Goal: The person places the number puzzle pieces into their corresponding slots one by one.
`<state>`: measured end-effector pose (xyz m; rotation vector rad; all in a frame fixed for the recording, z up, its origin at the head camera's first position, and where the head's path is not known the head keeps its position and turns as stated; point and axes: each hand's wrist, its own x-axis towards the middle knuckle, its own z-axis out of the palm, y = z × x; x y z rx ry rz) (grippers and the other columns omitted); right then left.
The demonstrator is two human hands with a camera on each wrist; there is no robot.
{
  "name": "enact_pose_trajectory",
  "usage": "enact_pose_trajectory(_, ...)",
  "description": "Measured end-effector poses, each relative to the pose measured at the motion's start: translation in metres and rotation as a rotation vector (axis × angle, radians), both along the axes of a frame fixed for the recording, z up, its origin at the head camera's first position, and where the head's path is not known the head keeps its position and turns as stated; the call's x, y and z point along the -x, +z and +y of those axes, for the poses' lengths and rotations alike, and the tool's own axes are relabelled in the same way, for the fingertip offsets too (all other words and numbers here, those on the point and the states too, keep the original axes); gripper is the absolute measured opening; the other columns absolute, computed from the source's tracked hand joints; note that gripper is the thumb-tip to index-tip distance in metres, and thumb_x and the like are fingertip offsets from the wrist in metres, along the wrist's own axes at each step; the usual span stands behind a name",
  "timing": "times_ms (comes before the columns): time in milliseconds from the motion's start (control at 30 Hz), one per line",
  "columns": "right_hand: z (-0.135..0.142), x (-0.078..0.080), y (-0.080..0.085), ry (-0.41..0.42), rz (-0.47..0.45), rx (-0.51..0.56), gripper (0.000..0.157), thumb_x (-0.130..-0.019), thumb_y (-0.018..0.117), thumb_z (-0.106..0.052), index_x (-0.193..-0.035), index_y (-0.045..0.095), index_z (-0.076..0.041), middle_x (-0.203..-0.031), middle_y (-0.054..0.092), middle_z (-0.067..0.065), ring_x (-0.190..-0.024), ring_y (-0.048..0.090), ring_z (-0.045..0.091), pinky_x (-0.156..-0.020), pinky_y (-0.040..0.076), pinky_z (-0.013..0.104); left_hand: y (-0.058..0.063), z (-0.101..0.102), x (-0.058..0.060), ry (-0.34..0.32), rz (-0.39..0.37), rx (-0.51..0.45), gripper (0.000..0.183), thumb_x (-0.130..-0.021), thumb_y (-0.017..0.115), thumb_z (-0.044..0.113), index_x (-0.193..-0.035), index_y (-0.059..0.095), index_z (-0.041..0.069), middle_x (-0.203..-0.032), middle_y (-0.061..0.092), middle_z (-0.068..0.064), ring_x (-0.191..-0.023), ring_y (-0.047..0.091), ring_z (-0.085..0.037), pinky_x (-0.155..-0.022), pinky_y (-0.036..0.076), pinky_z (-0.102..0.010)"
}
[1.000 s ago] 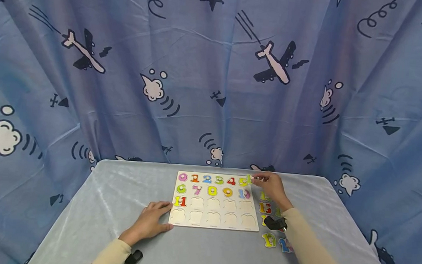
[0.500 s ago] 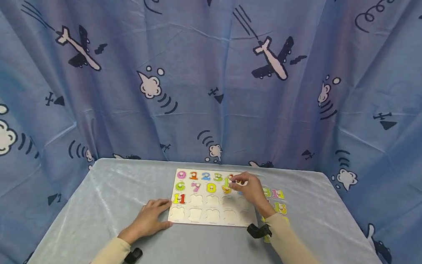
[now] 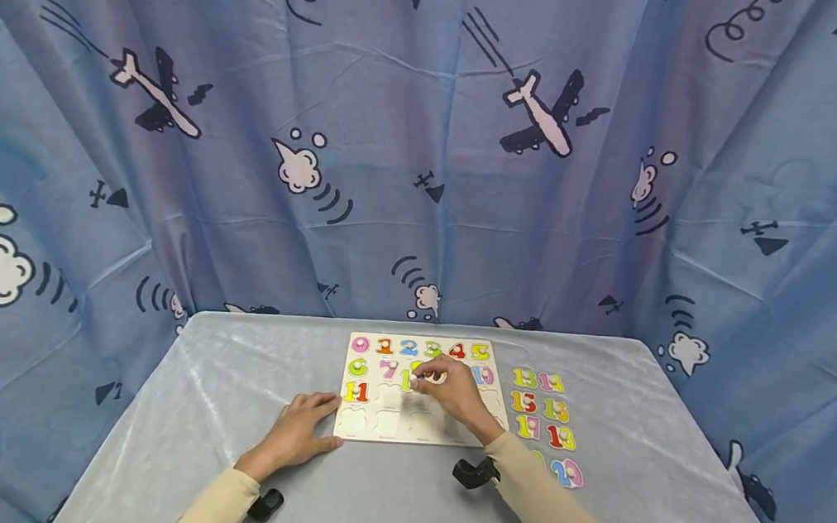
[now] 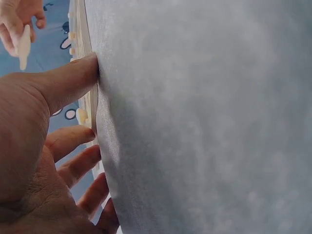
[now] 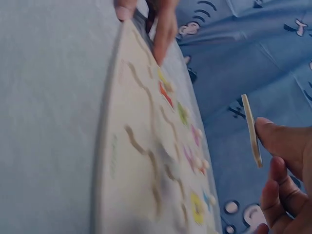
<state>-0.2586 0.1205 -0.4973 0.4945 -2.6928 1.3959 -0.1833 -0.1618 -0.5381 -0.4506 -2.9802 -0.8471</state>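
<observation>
My right hand (image 3: 455,391) pinches a number puzzle piece (image 3: 405,381) over the middle of the wooden number board (image 3: 370,409). The piece shows a green 1; its other digit is hidden by the fingers. In the right wrist view the piece (image 5: 251,131) appears edge-on, apart from the board's surface. My left hand (image 3: 295,432) lies at the board's left edge, its fingers and thumb spread and touching the rim. Number pieces 0 to 7 and 10 show in the upper rows, and the 11 piece (image 3: 356,391) fills the third row's first slot. My right hand covers part of the board.
Right of the board lie loose number pieces, among them the 13 piece (image 3: 524,378), the 15 piece (image 3: 523,402) and the 20 piece (image 3: 567,474). My right sleeve (image 3: 547,501) partly hides another. A blue patterned curtain (image 3: 397,168) hangs behind the grey-covered table (image 3: 244,379).
My right hand has carried the number piece left and nearer to me, from the board's top right corner to its middle. My left hand stays at the board's edge.
</observation>
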Motion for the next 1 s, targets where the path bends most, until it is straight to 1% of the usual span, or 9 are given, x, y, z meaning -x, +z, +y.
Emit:
enact_pose_trajectory(167, -0.019, 0.000, -0.011, 0.018, 0.006, -0.045, 0.008, -0.078, 0.083, -0.018, -0.084, 0.078, -0.019, -0.080, 0.068, -0.005, -0.073, 0.051, 0.008, -0.067, 0.040, 0.022, 0.000, 0.001, 0.001, 0.005, -0.016, 0.000, 0.065, -0.082, 0.080, 0.030, -0.138, 0.057, 0.005, -0.142, 0.054, -0.010, -0.122, 0.047, -0.031, -0.099, 0.036, -0.050)
enact_pose_trajectory(267, -0.028, 0.001, -0.017, 0.010, -0.004, -0.076, 0.008, -0.077, 0.083, -0.017, -0.084, 0.078, -0.018, -0.078, 0.068, -0.005, -0.069, 0.049, 0.006, -0.064, 0.039, 0.021, 0.000, 0.001, 0.002, 0.006, -0.024, 0.006, 0.065, -0.082, 0.079, 0.030, -0.138, 0.056, 0.006, -0.143, 0.053, -0.010, -0.123, 0.047, -0.031, -0.098, 0.036, -0.050)
enact_pose_trajectory(400, -0.036, 0.002, -0.024, -0.003, -0.033, -0.110, 0.008, -0.077, 0.083, -0.015, -0.084, 0.079, -0.016, -0.079, 0.069, -0.003, -0.067, 0.050, 0.006, -0.062, 0.039, 0.021, 0.000, 0.001, 0.002, 0.013, -0.033, 0.018, 0.066, -0.082, 0.079, 0.031, -0.139, 0.056, 0.007, -0.143, 0.053, -0.009, -0.123, 0.046, -0.030, -0.097, 0.036, -0.049)
enact_pose_trajectory(500, -0.039, 0.004, -0.028, -0.013, -0.042, -0.127, 0.008, -0.076, 0.083, -0.016, -0.083, 0.079, -0.017, -0.080, 0.070, -0.004, -0.068, 0.052, 0.006, -0.064, 0.040, 0.022, 0.000, 0.001, 0.002, 0.017, -0.039, 0.023, 0.066, -0.082, 0.079, 0.032, -0.139, 0.056, 0.008, -0.143, 0.053, -0.009, -0.123, 0.046, -0.030, -0.097, 0.036, -0.049)
enact_pose_trajectory(767, -0.042, 0.011, -0.037, -0.007, -0.009, -0.167, 0.008, -0.076, 0.083, -0.017, -0.082, 0.078, -0.017, -0.077, 0.070, -0.004, -0.066, 0.056, 0.004, -0.063, 0.043, 0.022, 0.002, 0.001, 0.002, 0.014, -0.040, 0.018, 0.067, -0.082, 0.079, 0.032, -0.140, 0.055, 0.007, -0.143, 0.053, -0.009, -0.123, 0.046, -0.030, -0.097, 0.036, -0.049)
enact_pose_trajectory(933, -0.044, 0.012, -0.039, -0.010, -0.011, -0.245, 0.007, -0.078, 0.082, -0.019, -0.083, 0.078, -0.019, -0.077, 0.066, -0.006, -0.071, 0.053, 0.006, -0.064, 0.040, 0.023, 0.002, 0.001, 0.002, 0.012, -0.039, 0.019, 0.066, -0.082, 0.079, 0.031, -0.140, 0.056, 0.008, -0.143, 0.053, -0.009, -0.123, 0.046, -0.030, -0.096, 0.036, -0.049)
enact_pose_trajectory(1000, -0.045, 0.013, -0.040, -0.001, 0.020, -0.291, 0.007, -0.077, 0.082, -0.020, -0.083, 0.078, -0.019, -0.078, 0.065, -0.007, -0.073, 0.055, 0.007, -0.065, 0.041, 0.024, 0.001, 0.001, 0.002, 0.014, -0.044, 0.018, 0.066, -0.082, 0.079, 0.031, -0.140, 0.055, 0.008, -0.143, 0.053, -0.009, -0.123, 0.046, -0.030, -0.097, 0.036, -0.049)
